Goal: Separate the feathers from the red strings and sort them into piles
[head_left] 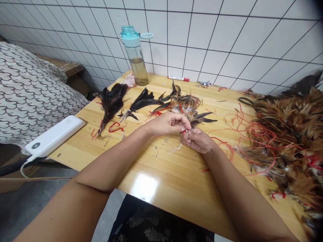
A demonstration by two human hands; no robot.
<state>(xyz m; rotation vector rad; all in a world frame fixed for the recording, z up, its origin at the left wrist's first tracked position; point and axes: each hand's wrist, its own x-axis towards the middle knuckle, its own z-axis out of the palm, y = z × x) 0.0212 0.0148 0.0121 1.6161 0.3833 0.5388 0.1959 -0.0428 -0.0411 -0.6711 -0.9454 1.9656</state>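
Note:
My right hand (198, 140) is closed around the quill ends of a small feather bundle (200, 119), whose dark tips fan out up and to the right. Pressed together just beside it, the fingertips of my left hand (170, 123) pinch a bit of red thread (185, 131) at the quills. Pale quill ends stick out below my fingers. Right behind my hands lies a loose pile of brown and black feathers (188, 101). Two black feather bundles, one upright-fanned (112, 99) and one slimmer (142, 101), lie to the left.
A water bottle (136, 57) stands by the tiled wall, near a crumpled tissue (130, 80). A red marker (178, 78) lies at the back. Tangled red thread (252, 129) and a big heap of brown feathers (290, 134) cover the right side. A white power bank (57, 134) sits at the left edge.

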